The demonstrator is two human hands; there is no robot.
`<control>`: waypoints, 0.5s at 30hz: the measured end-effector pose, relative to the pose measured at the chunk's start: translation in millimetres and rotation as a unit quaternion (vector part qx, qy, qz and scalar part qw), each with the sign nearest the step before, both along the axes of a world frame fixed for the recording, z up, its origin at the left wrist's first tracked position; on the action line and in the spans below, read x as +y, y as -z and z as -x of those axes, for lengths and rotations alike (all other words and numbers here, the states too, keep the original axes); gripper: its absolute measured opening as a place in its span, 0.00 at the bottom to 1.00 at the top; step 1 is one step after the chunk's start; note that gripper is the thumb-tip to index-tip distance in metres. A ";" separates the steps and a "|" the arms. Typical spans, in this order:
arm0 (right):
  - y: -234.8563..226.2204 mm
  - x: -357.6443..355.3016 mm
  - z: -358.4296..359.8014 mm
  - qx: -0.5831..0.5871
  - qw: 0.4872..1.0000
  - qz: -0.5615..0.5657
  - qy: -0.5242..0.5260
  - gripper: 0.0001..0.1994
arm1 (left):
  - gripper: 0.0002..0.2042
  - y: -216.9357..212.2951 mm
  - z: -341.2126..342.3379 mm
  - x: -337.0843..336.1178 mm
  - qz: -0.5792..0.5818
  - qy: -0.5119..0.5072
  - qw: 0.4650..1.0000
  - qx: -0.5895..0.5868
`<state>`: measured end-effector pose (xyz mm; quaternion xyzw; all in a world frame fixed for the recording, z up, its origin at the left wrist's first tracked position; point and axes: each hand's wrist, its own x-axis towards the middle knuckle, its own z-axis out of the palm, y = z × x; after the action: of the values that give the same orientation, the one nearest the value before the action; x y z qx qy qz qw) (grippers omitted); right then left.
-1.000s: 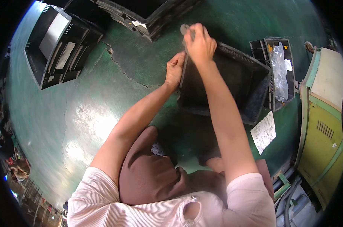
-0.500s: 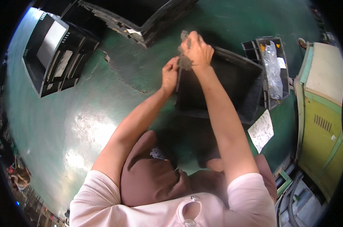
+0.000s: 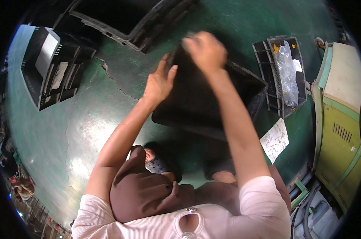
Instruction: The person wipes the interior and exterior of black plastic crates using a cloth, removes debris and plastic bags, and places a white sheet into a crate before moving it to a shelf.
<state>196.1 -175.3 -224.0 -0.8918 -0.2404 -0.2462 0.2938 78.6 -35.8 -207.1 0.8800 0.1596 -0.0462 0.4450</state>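
A black plastic crate (image 3: 192, 99) stands on the floor in front of my knees, turned and tilted, its inside dark. My left hand (image 3: 159, 84) grips its left edge, thumb on the inner side and fingers along the rim. Over the far part of the crate, my right hand (image 3: 207, 51) is smeared by motion, fingers closed. A bit of a grey fuzzy wad (image 3: 191, 36) shows blurred at its fingertips.
More black crates stand at the far side (image 3: 128, 38) and left (image 3: 43, 75). On the right, a black crate (image 3: 271, 75) holds a clear plastic bag (image 3: 287, 75). A marked paper sheet (image 3: 275, 139) lies near a yellow-green metal cabinet (image 3: 340, 131). The green floor (image 3: 104, 91) is cracked.
The crate has swung and shifted left toward me. My left hand has moved left and nearer, now wrapped on the crate's edge. The grey wad, plain before, is mostly lost in blur.
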 end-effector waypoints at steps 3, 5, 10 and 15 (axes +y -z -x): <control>4.0 43.6 -10.8 -0.009 0.998 0.058 -0.015 0.11 | 0.24 3.6 -1.7 -0.2 0.015 -0.006 1.000 0.021; 3.8 -1.4 -10.4 -0.119 0.988 0.076 -0.056 0.10 | 0.23 2.5 -2.1 -2.9 0.013 -0.007 1.000 0.023; -15.3 -212.8 13.7 -0.016 0.980 0.195 0.026 0.04 | 0.21 -3.6 4.2 -2.2 -0.002 -0.052 0.998 0.032; -11.9 -155.5 11.0 -0.026 0.992 0.123 0.023 0.05 | 0.21 1.2 -4.5 -5.9 -0.029 -0.027 0.999 -0.006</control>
<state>185.2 -330.8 -212.1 -0.9198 -0.2555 -0.2443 0.1701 83.1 -41.7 -208.4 0.8879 0.1825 -0.0246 0.4215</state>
